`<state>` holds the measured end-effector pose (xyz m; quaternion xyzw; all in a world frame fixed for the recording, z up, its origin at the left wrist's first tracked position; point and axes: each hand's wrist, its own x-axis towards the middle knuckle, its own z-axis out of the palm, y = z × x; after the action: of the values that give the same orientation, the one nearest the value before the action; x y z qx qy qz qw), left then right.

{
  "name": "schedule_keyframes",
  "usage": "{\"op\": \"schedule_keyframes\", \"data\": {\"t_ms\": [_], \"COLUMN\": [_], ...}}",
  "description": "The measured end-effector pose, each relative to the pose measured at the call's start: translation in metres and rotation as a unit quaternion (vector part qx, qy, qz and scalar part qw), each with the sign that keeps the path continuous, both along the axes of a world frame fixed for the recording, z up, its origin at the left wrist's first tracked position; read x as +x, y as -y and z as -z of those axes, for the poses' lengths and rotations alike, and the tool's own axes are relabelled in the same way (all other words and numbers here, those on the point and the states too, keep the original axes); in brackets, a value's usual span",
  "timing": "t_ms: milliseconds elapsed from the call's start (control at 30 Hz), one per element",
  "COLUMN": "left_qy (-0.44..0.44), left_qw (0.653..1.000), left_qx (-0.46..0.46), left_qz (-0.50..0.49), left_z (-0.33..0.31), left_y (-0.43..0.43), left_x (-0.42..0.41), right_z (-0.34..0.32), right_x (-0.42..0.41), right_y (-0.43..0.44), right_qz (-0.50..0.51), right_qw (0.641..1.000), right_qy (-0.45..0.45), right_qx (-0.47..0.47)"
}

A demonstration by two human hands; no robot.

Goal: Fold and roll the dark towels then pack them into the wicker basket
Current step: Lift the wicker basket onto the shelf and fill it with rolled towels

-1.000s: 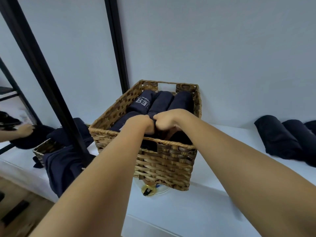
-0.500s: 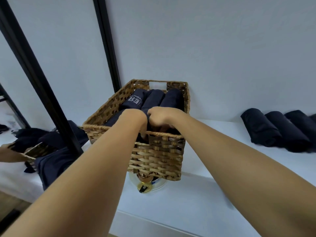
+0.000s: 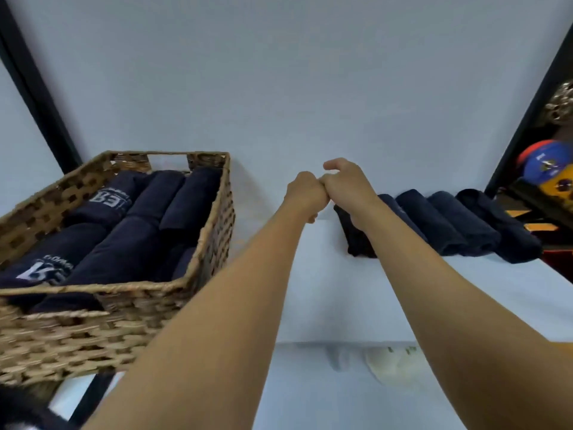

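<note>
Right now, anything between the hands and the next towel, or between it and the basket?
Nothing visible. Left hand and right hand hang by the leftmost rolled towel; bare surface runs to the wicker basket.

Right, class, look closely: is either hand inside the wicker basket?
No, the left hand and right hand meet above the white shelf, to the right of the wicker basket, beside the rolled towels.

The flat white surface (image 3: 335,290) carries a brown woven wicker basket (image 3: 124,330) at its left and a row of rolled dark navy towels (image 3: 449,225) at its right.
</note>
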<state>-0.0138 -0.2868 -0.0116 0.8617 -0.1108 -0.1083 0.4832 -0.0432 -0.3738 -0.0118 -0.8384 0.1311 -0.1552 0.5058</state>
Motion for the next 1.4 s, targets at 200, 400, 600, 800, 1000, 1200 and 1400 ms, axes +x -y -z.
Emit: {"op": "schedule_keyframes", "data": {"t_ms": [200, 400, 600, 800, 1000, 1200, 1400], "left_qy": [-0.102, -0.169, -0.143, 0.014, 0.086, -0.089, -0.186], "left_qw": [0.994, 0.983, 0.987, 0.998, 0.988, 0.989, 0.976], "left_qx": [-0.026, -0.072, -0.062, -0.021, -0.001, 0.042, 0.036], "left_qz": [0.023, 0.025, -0.031, -0.063, -0.125, -0.106, -0.111], "left_z": [0.077, 0.107, 0.055, -0.041, -0.101, -0.065, -0.021], "left_y": [0.09, 0.114, 0.064, -0.03, -0.153, -0.228, -0.242], "left_x": [0.028, 0.047, 0.033, 0.019, -0.01, -0.037, -0.035], "right_z": [0.068, 0.094, 0.074, -0.012, -0.069, -0.045, -0.045], "right_x": [0.028, 0.059, 0.058, 0.039, -0.001, -0.012, -0.001], "right_y": [0.089, 0.119, 0.076, -0.021, -0.136, -0.196, -0.201], "right_qz": [0.044, 0.068, 0.052, -0.021, -0.166, -0.267, -0.286], "right_qw": [0.977, 0.966, 0.981, 0.982, 0.968, 0.957, 0.923], "right_qy": [-0.126, -0.19, -0.162, -0.014, 0.036, -0.101, -0.19], "right_qx": [-0.164, -0.159, 0.098, 0.189, 0.186, 0.045, -0.173]}}
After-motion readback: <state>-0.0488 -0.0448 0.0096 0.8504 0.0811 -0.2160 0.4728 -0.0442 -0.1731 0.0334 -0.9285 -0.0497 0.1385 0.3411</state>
